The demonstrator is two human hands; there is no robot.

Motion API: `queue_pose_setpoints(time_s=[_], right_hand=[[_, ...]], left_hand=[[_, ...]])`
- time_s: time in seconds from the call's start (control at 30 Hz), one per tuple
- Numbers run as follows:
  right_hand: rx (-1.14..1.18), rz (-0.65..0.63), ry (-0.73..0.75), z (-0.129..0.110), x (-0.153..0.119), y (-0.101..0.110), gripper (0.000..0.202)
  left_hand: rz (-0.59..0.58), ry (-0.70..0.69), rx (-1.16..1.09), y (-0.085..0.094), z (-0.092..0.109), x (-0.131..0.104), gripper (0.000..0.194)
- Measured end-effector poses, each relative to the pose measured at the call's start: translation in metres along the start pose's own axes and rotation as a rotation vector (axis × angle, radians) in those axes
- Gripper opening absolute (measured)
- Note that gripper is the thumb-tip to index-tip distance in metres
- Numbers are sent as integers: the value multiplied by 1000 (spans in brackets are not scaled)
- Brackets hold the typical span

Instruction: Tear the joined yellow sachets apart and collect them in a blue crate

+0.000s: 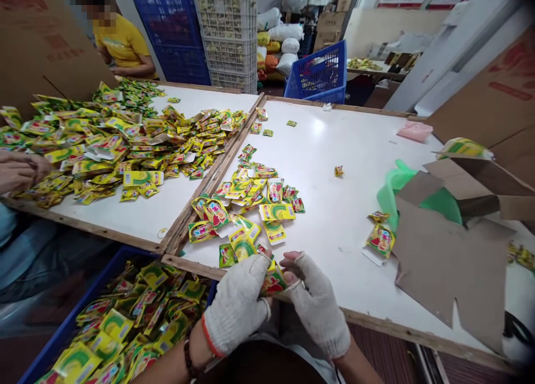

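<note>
White worktop with a wooden rim stretched away from the person, a wooden strip dividing off its left part. Nearest, at the rim, the left hand, in a fingerless knitted glove, gripped a yellow-green packet between thumb and curled fingers; the right hand, gloved alike, was partly open, fingertips close against the packet's right side. Below the worktop to the left, a blue crate held many similar packets. Just beyond the hands lay a loose pile of packets; at right, cut cardboard partly covered a green plastic piece. Farther left spread a large heap of packets, a co-worker's hand at its edge. At the far side stood stacked crates, a tilted blue basket and a person in yellow.
</note>
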State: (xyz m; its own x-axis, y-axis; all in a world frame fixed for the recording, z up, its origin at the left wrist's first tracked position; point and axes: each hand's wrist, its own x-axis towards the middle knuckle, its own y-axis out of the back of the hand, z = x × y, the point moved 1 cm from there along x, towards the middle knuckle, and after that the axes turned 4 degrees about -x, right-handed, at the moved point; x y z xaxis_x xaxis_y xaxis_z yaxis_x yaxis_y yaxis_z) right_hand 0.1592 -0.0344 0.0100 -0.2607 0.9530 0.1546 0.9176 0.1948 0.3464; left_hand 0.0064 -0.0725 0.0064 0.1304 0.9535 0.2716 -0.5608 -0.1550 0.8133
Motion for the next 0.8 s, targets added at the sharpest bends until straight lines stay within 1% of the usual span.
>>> queue_pose_setpoints(time_s=[0.07,0.13,0.2,0.3,0.43,0.5,0.57,0.67,0.73,0.8], right_hand=[[-25,-66,102,-6,6,13,28],[-5,-177,154,-11,13,24,25],[53,-259,136,-14,19,32,16],[180,-317,74,-16,20,38,6],[320,-412,-7,-17,17,42,13],[314,-457,-24,-19,17,45,16],[264,-477,-9,-22,19,48,16],[172,-496,20,-27,21,52,10],[124,-503,20,-28,22,52,6],[96,-482,11,-27,23,52,5]], left_hand=[[-103,-39,-51,5,3,4,64],[-176,-54,-108,12,8,10,63],[-213,-81,-185,19,13,15,62],[-263,-108,-324,25,18,21,63],[-386,-105,-426,30,19,26,68],[-419,-122,-418,33,19,28,65],[-420,-140,-378,34,21,30,55],[-427,-137,-277,33,24,31,40],[-431,-121,-195,31,25,31,37],[-411,-106,-117,28,26,31,39]])
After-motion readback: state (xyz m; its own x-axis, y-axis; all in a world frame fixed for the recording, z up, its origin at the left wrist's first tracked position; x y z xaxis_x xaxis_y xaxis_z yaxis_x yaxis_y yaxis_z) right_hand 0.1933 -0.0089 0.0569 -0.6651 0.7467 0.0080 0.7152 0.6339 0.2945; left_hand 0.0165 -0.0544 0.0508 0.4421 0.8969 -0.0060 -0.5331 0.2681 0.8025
